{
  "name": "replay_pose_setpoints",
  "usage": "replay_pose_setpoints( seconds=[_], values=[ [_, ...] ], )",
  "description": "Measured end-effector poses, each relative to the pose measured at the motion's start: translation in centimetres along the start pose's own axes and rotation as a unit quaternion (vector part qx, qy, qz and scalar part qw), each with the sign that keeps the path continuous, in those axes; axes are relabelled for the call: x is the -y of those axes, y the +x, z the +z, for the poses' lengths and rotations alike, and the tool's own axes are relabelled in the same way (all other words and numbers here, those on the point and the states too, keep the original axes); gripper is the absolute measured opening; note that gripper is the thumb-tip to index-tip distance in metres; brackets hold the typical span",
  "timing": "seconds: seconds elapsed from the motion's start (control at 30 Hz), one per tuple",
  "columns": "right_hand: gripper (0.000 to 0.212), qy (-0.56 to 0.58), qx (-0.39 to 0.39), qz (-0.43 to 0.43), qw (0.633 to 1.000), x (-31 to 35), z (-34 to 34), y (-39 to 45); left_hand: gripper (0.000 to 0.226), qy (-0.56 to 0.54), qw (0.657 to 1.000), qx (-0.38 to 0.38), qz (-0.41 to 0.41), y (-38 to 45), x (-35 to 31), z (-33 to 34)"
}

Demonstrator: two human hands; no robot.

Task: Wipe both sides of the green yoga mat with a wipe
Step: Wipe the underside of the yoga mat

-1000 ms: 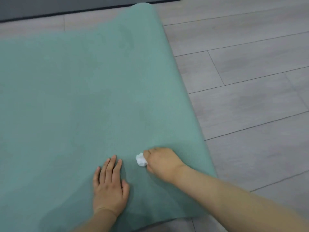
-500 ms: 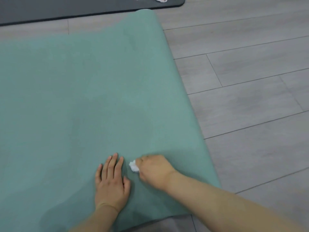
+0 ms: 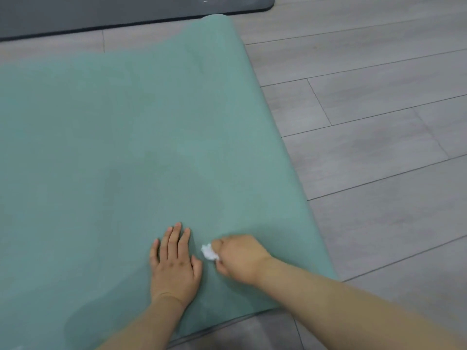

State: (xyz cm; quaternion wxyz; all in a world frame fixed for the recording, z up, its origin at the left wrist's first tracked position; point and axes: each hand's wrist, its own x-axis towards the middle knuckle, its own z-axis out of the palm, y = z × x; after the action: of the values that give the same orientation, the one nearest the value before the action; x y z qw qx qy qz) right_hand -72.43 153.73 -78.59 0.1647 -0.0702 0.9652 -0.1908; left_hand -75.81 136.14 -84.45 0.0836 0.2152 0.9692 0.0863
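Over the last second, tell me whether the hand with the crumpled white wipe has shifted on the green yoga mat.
Yes. The right hand with the wipe slid left, away from the mat's right edge.

Green yoga mat (image 3: 141, 152) lies flat; crumpled white wipe (image 3: 209, 252) atop.

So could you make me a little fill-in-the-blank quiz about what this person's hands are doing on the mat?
1. The right hand pinches a crumpled ____ wipe.
2. The left hand lies ____ on the green yoga mat, fingers straight.
3. Beyond the green mat's far end lies a ____ grey mat.
4. The floor is made of grey ____.

Missing words: white; flat; dark; planks
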Motion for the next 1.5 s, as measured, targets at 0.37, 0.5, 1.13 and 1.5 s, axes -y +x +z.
replay_pose_setpoints(
  seconds=[0.37,0.5,1.13,1.5],
  values=[
    [0.027,-0.03,-0.133,0.328,0.935,-9.5,-3.1,-3.4,0.066,0.003,1.0,-0.004,0.004,0.0,0.1,-0.1],
    [0.023,0.012,-0.003,0.068,0.998,0.4,1.7,-4.1,0.066,0.003,1.0,-0.002,0.0,0.0,0.0,0.0],
    [0.014,0.003,-0.176,0.264,0.948,-8.9,-3.8,-8.1,0.067,-0.002,1.0,-0.021,0.002,0.0,0.1,0.4],
    [0.022,-0.064,0.057,-0.048,0.995,-2.2,0.9,-7.8,0.078,-0.055,0.998,0.026,0.001,0.2,-4.4,0.5]
  ],
)
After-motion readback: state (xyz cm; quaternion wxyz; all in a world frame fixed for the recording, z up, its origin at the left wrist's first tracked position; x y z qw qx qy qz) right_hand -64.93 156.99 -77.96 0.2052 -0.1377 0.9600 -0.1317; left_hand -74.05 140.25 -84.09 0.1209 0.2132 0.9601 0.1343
